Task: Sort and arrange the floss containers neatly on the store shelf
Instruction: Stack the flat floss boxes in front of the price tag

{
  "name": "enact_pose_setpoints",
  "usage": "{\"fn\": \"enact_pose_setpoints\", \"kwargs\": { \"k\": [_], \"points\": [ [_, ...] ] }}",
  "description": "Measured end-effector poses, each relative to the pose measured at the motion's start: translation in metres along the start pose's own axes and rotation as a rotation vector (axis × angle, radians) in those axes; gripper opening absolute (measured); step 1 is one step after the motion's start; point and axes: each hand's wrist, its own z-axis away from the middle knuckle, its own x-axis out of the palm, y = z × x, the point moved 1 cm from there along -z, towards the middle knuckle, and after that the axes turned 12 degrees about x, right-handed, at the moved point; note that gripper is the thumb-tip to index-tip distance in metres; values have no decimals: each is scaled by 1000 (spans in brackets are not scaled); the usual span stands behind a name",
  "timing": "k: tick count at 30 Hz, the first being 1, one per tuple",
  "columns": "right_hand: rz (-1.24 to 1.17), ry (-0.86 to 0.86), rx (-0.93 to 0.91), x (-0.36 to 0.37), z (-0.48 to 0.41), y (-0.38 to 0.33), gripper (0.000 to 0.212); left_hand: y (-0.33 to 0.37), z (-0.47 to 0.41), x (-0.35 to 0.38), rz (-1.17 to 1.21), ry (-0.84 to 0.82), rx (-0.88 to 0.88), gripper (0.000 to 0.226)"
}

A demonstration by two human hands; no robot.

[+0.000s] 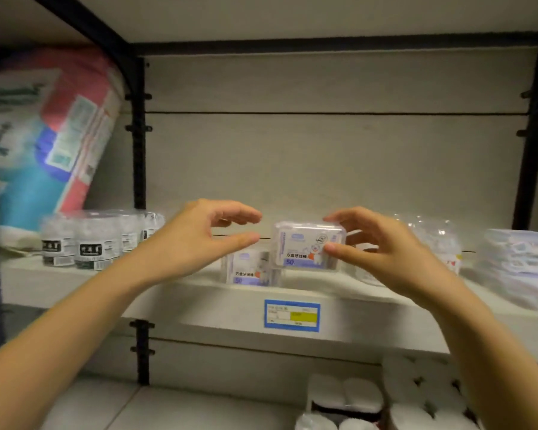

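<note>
My right hand (382, 249) pinches a clear square floss box (305, 246) with a white and purple label, held upright above the white shelf (199, 293). A second box of the same kind (249, 270) stands on the shelf just below and left of it. To the left of the held box my left hand (199, 240) hovers with fingers and thumb curved, holding nothing. Several round clear floss tubs with black labels (87, 240) stand at the shelf's left end. Clear bagged floss packs (429, 243) lie behind my right hand.
A stack of flat packets (519, 265) fills the shelf's right end. A large pink and blue wrapped pack (44, 135) leans at the far left. A blue price tag (292, 315) sits on the shelf edge. White rolls (416, 398) lie on the lower shelf.
</note>
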Motion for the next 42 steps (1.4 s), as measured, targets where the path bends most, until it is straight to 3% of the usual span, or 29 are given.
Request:
{"fn": "enact_pose_setpoints", "kwargs": {
  "k": [9, 12, 18, 21, 23, 32, 42],
  "points": [
    [171, -97, 247, -11, -3, 21, 24, -52, 2, 4, 130, -232, -84, 38],
    [320, -134, 227, -9, -6, 17, 23, -59, -1, 7, 182, -250, -73, 37],
    [575, -88, 57, 1, -14, 3, 40, -62, -8, 3, 167, -272, -71, 64],
    [621, -52, 31, 5, -19, 2, 41, -63, -14, 5, 158, -255, -101, 35],
    [682, -37, 39, 7, -27, 3, 40, -66, -21, 8, 93, -253, -101, 31],
    [881, -70, 142, 28, -90, 20, 26, -102, -61, 32, 26, -267, -118, 27],
    [933, -59, 176, 33, -95, 19, 27, -116, -68, 36, 36, -276, -138, 33]
  ]
}}
